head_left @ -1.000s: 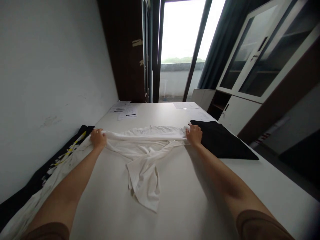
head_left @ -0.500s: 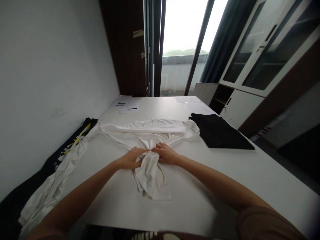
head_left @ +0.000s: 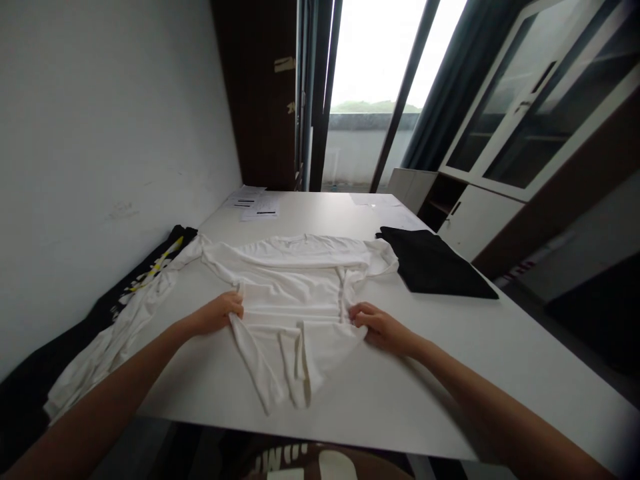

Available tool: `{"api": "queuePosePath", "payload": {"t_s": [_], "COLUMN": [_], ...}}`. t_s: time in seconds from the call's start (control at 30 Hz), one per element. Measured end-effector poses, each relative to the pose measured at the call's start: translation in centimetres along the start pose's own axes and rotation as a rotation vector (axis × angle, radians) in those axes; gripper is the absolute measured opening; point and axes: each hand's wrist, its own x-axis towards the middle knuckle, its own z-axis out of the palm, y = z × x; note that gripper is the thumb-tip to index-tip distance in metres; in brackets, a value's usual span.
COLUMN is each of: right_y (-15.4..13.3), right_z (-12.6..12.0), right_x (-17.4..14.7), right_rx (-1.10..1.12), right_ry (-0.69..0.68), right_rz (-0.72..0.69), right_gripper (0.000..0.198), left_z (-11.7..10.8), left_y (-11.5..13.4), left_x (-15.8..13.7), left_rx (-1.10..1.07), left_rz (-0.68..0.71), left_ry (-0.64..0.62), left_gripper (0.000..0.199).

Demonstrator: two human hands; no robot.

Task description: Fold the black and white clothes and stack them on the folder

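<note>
So the shirt (head_left: 295, 287) is face up-ish (can't tell front from back) in the middle of the table (head_left: 200, 390), collar end away from the person, lower end near. Left hand (head_left: 225, 311) has its fingers pinched on one side of the lower part, right hand (head_left: 375, 325) has its fingers clamped on the other side, cloth stretched between them.

My take, this is a spread-it-flat step. I'd pull outward evenly with both hands, because a few creases run across between the grips. Don't yank, or the top half probably slides too. The lower end is the messy bit: it's doubled over and hanging in points toward the near edge, so I'd sort those layers before pressing anything down. The right shoulder bunches beside the black cloth (head_left: 440, 267), so watch you don't drag that along. Smooth from the middle out, then let go gently
</note>
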Motion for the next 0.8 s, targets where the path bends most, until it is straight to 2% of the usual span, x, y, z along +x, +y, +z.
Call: {"api": "queuePosePath", "payload": {"t_s": [0.13,0.23,0.33,0.43,0.5,0.53,0.6,0.67,0.7,0.8], "right_y": [1.7,1.3,-1.8,-5.4,-6.9,-7.3,-7.6,-7.5,-7.5,-7.5], "right_z": [-1.2,-1.6,0.0,3.5,6.3,7.4,8.9,9.0,8.6,6.1], "right_x": [-2.1,-2.6,-1.3,1.2,2.8,3.4,3.9,3.5,3.0,0.5], "right_rx": [-0.082,-0.158,-0.113,-0.062,-0.105,-0.141,-0.193,-0.181,-0.146,0.06], "right_ry": [0.044,0.12,0.125,0.029,-0.022,-0.022,0.015,0.043,0.048,0.045], "right_rz": [0.094,0.171,0.099,-0.025,-0.052,-0.053,-0.041,-0.049,-0.056,-0.004], "right_gripper": [0.024,0.023,0.016,0.054,0.074,0.077,0.063,0.035,0.027,0.027], "left_z": [-1.0,-1.2,-0.9,-0.3,0.4,0.9,2.2,3.9,4.8,7.3], "left_y": [-2.4,-1.5,2.4,7.5,10.4,11.5,13.3,14.4,14.7,14.5], "left_x": [-2.4,-3.0,-2.0,-0.4,0.2,0.3,0.0,-0.9,-1.5,-3.5], "left_rx": [0.217,0.253,0.164,0.068,0.059,0.063,0.089,0.12,0.134,0.167], "left_rz": [-0.145,-0.161,-0.075,-0.033,-0.02,-0.02,-0.036,-0.07,-0.092,-0.147], "left_ry": [0.113,0.172,0.099,-0.078,-0.125,-0.133,-0.112,-0.043,0.012,0.202], "left_gripper": [0.026,0.03,0.037,0.027,0.016,0.015,0.017,0.02,0.021,0.034]}}
